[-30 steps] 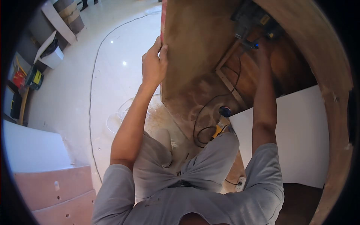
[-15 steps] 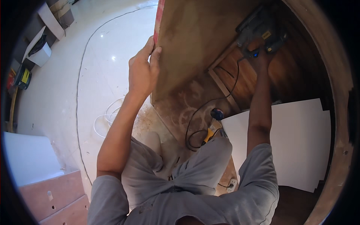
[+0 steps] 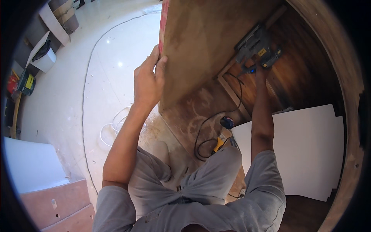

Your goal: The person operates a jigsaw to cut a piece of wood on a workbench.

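The left hand (image 3: 149,80) is gripping a flat brown wooden panel (image 3: 193,54) and the right hand (image 3: 261,69) a dark-grey power sander (image 3: 256,45), sanding apparently being unfinished.

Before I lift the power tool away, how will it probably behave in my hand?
The power tool is probably fairly heavy, as it looks much bulkier than the right hand gripping it. It looks hard-shelled, so it should not flex. The dark cord lies in loose curves and may trail or snag.
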`<state>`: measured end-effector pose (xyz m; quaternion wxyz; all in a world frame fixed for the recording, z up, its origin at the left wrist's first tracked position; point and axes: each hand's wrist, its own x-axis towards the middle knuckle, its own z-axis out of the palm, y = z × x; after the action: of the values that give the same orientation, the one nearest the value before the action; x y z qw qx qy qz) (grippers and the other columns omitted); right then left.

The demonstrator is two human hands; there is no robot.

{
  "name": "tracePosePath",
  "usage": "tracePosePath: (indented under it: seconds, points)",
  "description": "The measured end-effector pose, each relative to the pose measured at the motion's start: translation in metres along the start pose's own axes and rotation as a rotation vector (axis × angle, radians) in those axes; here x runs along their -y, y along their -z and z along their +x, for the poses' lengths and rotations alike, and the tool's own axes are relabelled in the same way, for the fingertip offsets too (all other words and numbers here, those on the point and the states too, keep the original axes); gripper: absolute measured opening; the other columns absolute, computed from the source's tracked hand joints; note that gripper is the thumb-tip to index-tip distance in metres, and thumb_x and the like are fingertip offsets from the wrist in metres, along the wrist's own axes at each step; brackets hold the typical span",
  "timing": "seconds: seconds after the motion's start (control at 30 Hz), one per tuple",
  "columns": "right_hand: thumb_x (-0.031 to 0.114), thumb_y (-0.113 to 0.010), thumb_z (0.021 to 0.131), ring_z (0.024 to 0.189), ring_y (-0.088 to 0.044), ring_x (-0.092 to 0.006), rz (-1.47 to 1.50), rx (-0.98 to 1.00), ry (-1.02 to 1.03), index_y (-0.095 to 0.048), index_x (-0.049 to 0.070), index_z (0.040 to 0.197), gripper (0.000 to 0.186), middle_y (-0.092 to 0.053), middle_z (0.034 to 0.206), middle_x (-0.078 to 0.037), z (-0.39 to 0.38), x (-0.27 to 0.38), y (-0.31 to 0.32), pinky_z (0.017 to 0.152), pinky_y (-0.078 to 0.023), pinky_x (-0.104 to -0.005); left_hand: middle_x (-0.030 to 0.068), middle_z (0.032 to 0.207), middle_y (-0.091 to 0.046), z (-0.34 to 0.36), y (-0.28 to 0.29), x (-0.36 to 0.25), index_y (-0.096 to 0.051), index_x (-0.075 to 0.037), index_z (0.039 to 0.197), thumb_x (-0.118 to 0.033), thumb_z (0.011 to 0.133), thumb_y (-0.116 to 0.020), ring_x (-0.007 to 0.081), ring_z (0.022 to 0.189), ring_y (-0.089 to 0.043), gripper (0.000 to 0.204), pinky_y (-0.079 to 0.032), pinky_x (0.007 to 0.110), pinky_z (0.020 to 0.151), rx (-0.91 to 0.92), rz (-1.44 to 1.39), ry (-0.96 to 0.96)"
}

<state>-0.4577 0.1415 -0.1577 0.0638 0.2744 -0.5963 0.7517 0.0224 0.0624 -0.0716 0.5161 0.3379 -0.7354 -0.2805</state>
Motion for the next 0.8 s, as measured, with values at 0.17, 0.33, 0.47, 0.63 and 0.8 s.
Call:
tracePosePath:
  seconds: [0.17,0.33,0.47,0.63,0.8]
  points:
    - [-0.010,-0.073,0.072,0.098,-0.058,-0.0197,-0.155,0.063,0.111,-0.041,-0.001,0.125,0.063,-0.054,0.113,-0.011,0.028,-0.031,0.040,0.081,-0.051,-0.0323,0.0248,0.094,-0.065,-0.001,-0.010,-0.003,-0.056,0.003,0.123,-0.013,0.093,-0.056,0.0369,0.089,-0.065,0.034,-0.050,0.038,0.079,-0.020,-0.025,-0.054]
    - [-0.009,-0.071,0.072,0.096,-0.059,-0.0201,-0.087,0.004,0.005,-0.043,0.000,0.122,0.058,-0.055,0.110,-0.010,0.014,-0.009,0.012,0.077,-0.053,-0.0334,0.0240,0.090,-0.065,-0.001,-0.005,0.001,-0.056,0.002,0.123,-0.012,0.092,-0.056,0.0375,0.083,-0.065,0.033,-0.050,0.039,0.076,-0.031,0.009,-0.029]
    - [-0.005,-0.065,0.078,0.092,-0.059,-0.0197,0.110,0.124,0.002,-0.043,0.003,0.120,0.048,-0.055,0.108,-0.009,0.030,0.043,0.017,0.075,-0.053,-0.0336,0.0237,0.089,-0.064,-0.002,-0.009,-0.002,-0.056,0.001,0.122,-0.011,0.092,-0.055,0.0375,0.082,-0.064,0.033,-0.049,0.041,0.074,-0.041,-0.038,-0.058]
    - [-0.002,-0.063,0.081,0.091,-0.059,-0.0181,0.229,0.194,-0.115,-0.044,0.005,0.119,0.043,-0.055,0.107,-0.009,0.041,0.086,0.009,0.071,-0.052,-0.0342,0.0239,0.091,-0.064,-0.002,-0.006,0.001,-0.055,0.001,0.123,-0.012,0.092,-0.055,0.0377,0.084,-0.064,0.033,-0.049,0.041,0.076,-0.035,-0.008,-0.037]
    - [-0.002,-0.063,0.080,0.092,-0.058,-0.0183,0.201,0.203,-0.017,-0.043,0.004,0.120,0.045,-0.054,0.108,-0.010,0.077,0.124,0.011,0.073,-0.051,-0.0342,0.0204,0.120,-0.062,-0.002,-0.002,-0.005,-0.051,-0.001,0.131,-0.017,0.096,-0.052,0.0297,0.112,-0.060,0.039,-0.046,0.034,0.094,0.047,-0.013,0.027]
